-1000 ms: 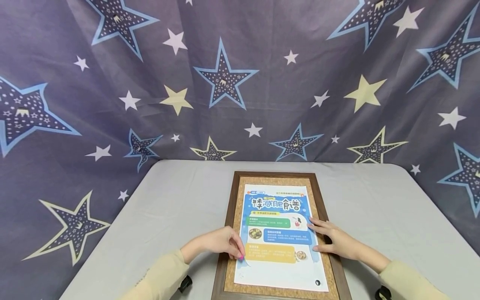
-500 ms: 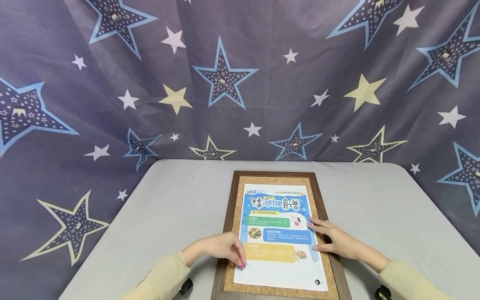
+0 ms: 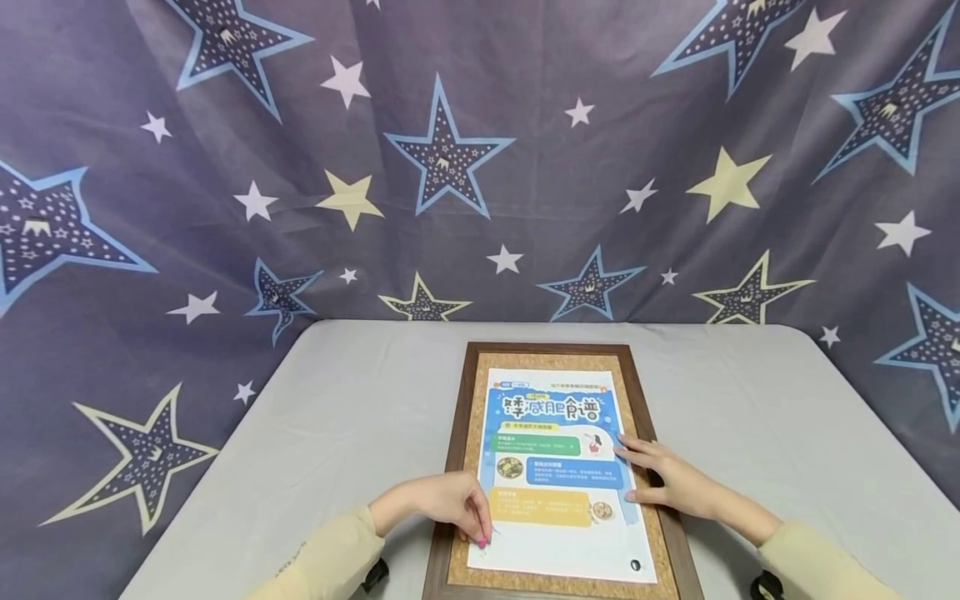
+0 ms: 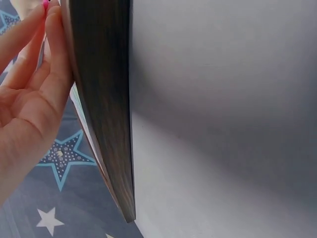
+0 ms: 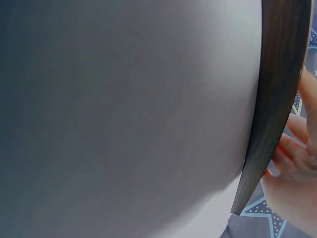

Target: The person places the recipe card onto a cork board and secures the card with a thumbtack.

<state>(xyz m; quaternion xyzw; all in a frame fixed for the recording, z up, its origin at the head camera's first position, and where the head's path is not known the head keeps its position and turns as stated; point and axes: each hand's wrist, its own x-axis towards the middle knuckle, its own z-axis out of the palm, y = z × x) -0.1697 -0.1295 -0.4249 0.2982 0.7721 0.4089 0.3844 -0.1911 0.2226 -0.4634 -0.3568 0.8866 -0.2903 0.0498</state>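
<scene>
A printed poster (image 3: 558, 546) with blue, green and yellow panels lies on a cork board (image 3: 551, 362) in a brown wooden frame (image 3: 459, 417). Between thumb and fingers, my left hand (image 3: 450, 500) pinches a small pink push pin (image 3: 483, 543) at the poster's lower left corner. The pin's pink end (image 4: 45, 3) also shows at the top of the left wrist view. On the opposite side, my right hand (image 3: 675, 482) reaches over the frame, fingers extended, fingertips resting on the poster's right edge. A small round black thing (image 3: 636, 565) sits at the poster's lower right corner.
The framed board lies on a table covered in light grey cloth (image 3: 375, 392). A dark curtain (image 3: 510, 50) printed with stars hangs behind and at both sides. Black straps (image 3: 375, 575) show under the beige sleeves (image 3: 330, 550).
My left hand has slid a little down the poster's left side with the pink push pin, closer to the lower corner. My right hand has stayed in place.
</scene>
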